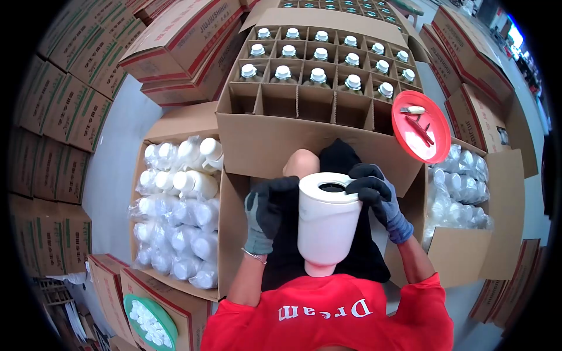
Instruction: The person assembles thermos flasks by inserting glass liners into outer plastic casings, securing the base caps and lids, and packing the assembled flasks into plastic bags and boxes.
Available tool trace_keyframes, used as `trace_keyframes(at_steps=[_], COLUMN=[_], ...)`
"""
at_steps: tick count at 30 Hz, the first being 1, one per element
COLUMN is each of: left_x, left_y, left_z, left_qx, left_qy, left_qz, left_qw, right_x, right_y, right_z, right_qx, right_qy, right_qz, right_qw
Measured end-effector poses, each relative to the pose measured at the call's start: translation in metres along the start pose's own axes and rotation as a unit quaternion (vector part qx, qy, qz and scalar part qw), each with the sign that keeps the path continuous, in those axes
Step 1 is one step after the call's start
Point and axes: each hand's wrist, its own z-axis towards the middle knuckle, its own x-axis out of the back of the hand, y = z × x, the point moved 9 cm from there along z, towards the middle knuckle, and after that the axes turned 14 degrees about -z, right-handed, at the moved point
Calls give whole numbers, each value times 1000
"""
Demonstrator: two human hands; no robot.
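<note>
We have one smooth, matte white container (328, 228), deep and rounded, its wide body narrowing to a short neck at the lower end. A flat ring caps its wide end, around a round, dark opening. It stands ring end up over our lap (374, 257).

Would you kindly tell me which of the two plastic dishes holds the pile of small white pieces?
The green dish, at the lower left; the red dish, at the right, holds just a few slim items instead.
</note>
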Motion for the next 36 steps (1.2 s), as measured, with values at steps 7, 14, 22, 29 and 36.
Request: trace_keyframes(at_steps=[7, 14, 22, 29, 36], left_x=[-25, -39, -23, -84, -38], left_y=[-23, 7, -81, -26, 0], left_z=[1, 19, 33, 44, 56], left_qx=[-148, 40, 101, 32, -49], left_qy=[-147, 13, -74, -162, -127], left_qz=[413, 210, 181, 167, 147], left_qw=[887, 977, 975, 972, 980], right_x=[-19, 19, -14, -6, 0], right_y=[-16, 57, 27, 71, 91], right_z=[14, 12, 3, -9, -2], right_qx=[-66, -156, -168, -177, -106], right_qy=[8, 158, 142, 135, 122], right_qz=[77, 34, 180, 198, -171], right_qw=[995, 974, 959, 955, 972])
